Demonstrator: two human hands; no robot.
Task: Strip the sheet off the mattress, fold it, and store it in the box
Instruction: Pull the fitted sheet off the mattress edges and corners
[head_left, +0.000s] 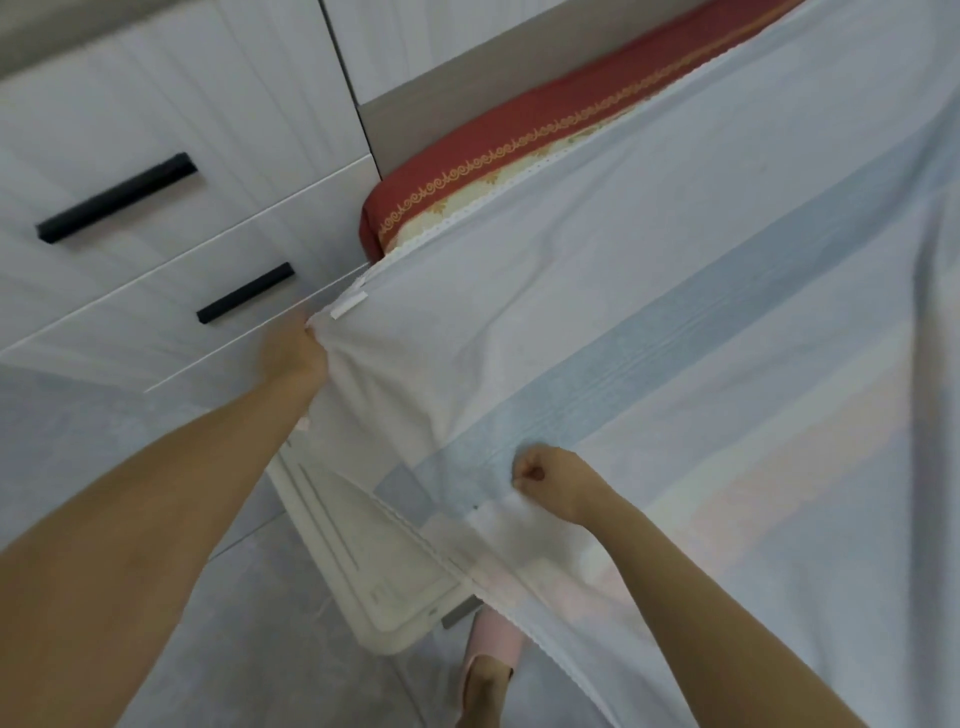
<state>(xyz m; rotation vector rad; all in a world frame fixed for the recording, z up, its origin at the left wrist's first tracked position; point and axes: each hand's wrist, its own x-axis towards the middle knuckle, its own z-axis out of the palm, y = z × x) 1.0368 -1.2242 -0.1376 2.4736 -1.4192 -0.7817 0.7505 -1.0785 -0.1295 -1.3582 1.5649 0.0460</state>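
One sheet (675, 312) (white, pale blue bands) lies drawn across one red mattress (467, 150). Two hands hold it: the left hand (293, 353) grips a bunched corner, the right hand (545, 475) pinches the near edge in a fist. One white box (363, 545) stands on the grey floor (234, 649), beside drawers (156, 104) with two black handles (117, 197).

Head view, wide-angle, steeply downward, close over mattress (447, 166) corner.
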